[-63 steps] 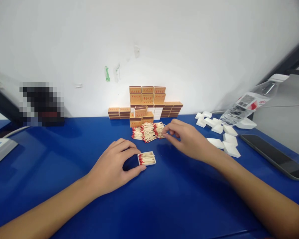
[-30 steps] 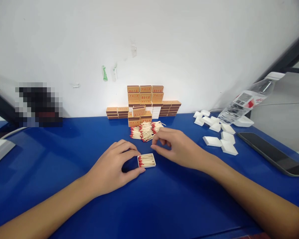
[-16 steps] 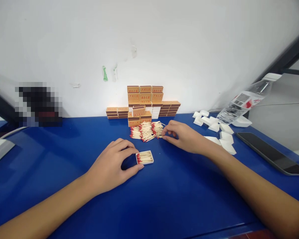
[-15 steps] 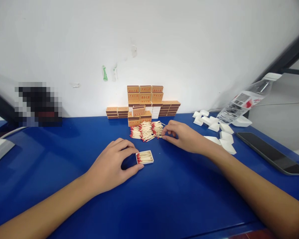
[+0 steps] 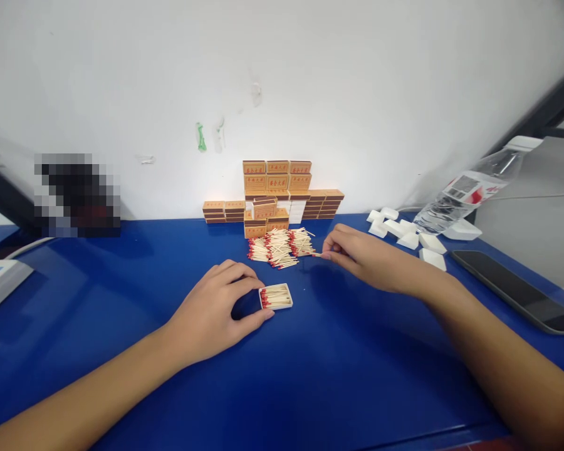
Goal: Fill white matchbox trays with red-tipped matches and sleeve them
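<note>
A white matchbox tray (image 5: 284,307) with a row of red-headed matches (image 5: 276,295) in it lies on the blue table. My left hand (image 5: 216,307) has it between thumb and forefinger, from the left side. Beyond the tray is a heap of loose matches (image 5: 279,247), most heads pointing left. At the heap's right edge, my right hand (image 5: 361,255) pinches matches (image 5: 316,255) by their plain ends, red heads toward the heap. How many are in the pinch I cannot make out.
Stacked matchboxes (image 5: 277,182) stand against the wall behind the heap. To the right are white empty trays (image 5: 408,240), a leaning plastic bottle (image 5: 470,188) and a phone (image 5: 517,291). A white device (image 5: 2,282) lies at the left edge.
My right hand has drawn away to the right from the heap, with matches now showing at its fingertips. My left hand and the tray keep their hold and place; the view has shifted slightly.
</note>
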Demonstrator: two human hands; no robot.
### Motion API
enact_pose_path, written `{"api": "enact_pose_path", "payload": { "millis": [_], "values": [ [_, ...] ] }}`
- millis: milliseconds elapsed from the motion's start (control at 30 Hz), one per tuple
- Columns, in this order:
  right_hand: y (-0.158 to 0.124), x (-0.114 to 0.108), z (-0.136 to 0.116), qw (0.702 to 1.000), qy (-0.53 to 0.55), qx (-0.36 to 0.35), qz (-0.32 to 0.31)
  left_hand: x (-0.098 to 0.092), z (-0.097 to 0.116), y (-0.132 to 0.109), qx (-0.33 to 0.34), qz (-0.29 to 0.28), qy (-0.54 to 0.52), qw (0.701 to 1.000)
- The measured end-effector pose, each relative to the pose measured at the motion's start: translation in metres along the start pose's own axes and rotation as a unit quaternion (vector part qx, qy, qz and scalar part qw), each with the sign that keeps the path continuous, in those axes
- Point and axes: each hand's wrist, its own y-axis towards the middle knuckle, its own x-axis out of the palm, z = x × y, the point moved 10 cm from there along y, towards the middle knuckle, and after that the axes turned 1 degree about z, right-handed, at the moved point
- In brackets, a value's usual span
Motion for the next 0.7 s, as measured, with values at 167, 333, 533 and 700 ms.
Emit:
{"api": "enact_pose_path", "payload": {
  "millis": [167, 333, 533, 700],
  "values": [
    [-0.007, 0.005, -0.045, 0.998, 0.036, -0.039, -0.025, 0.000, 0.000, 0.000, 0.002, 0.001, 0.000, 1.000],
    [-0.012, 0.032, -0.088, 0.995, 0.021, -0.073, -0.069, 0.000, 0.002, 0.001, 0.004, 0.001, 0.000, 1.000],
    [-0.011, 0.042, -0.101, 0.992, -0.040, -0.108, -0.041, -0.001, 0.006, 0.000, 0.019, 0.006, -0.007, 1.000],
    [-0.010, 0.041, -0.103, 0.993, -0.034, -0.108, -0.026, 0.000, 0.006, 0.000, 0.025, 0.006, -0.007, 1.000]
  ]
}}
